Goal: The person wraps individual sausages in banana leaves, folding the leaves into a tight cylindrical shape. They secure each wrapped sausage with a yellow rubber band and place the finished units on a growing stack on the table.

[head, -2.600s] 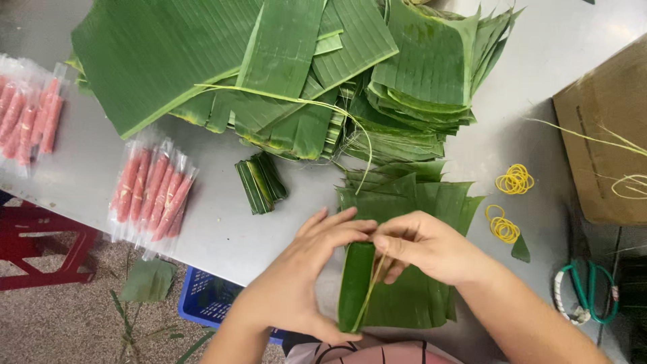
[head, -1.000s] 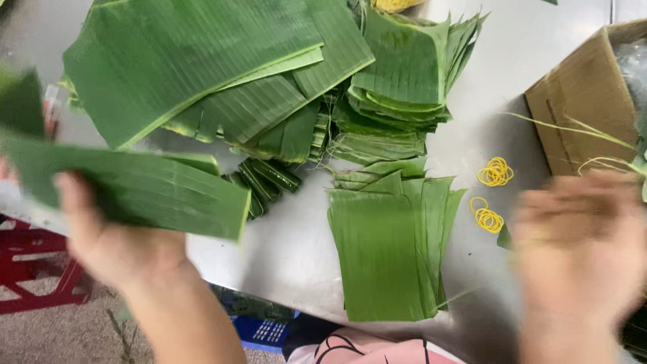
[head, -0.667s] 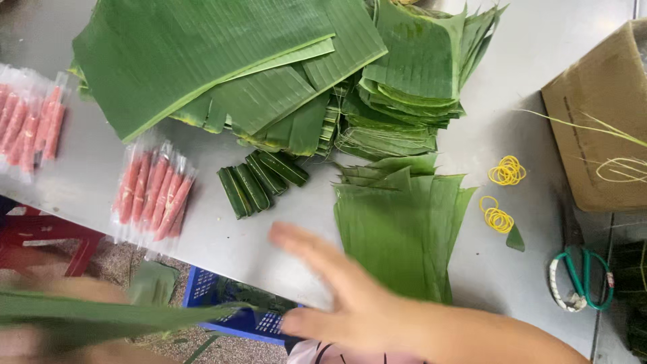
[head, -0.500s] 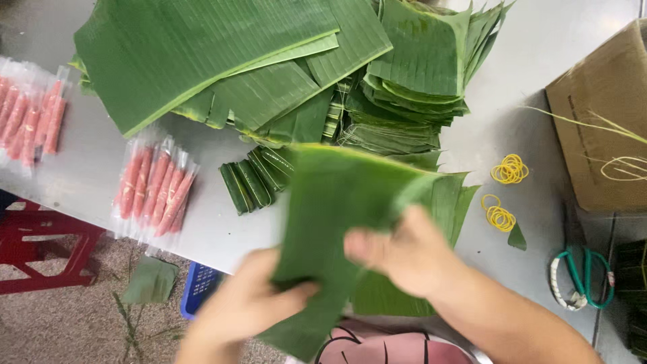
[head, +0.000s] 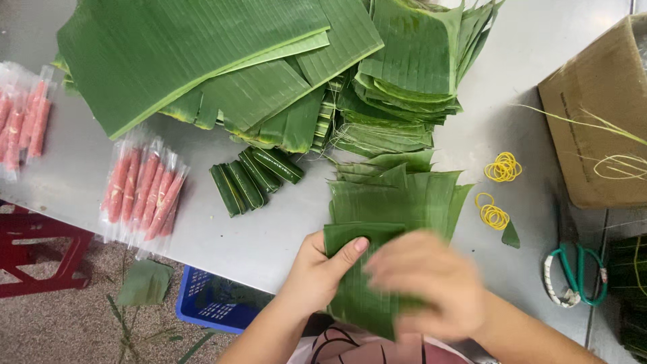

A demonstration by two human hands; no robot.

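Observation:
My left hand (head: 322, 269) pinches the left edge of a green banana leaf piece (head: 357, 296) at the table's near edge, thumb on top. My right hand (head: 428, 283), blurred by motion, lies over the same leaf on its right side. The leaf rests on a stack of cut leaf squares (head: 397, 199). Several small rolled leaf bundles (head: 253, 178) lie to the left of the stack. A pack of pink sausage sticks (head: 141, 192) lies further left.
Large banana leaves (head: 195, 61) and a pile of cut leaves (head: 411, 74) cover the far table. Yellow rubber bands (head: 502, 167) and green-handled scissors (head: 573, 276) lie right, by a cardboard box (head: 593, 114). A blue crate (head: 216, 307) and red stool (head: 34, 259) stand below.
My left hand carried a leaf off to the left and dropped low, then both hands brought a leaf back over the stack and now press it down near the table edge.

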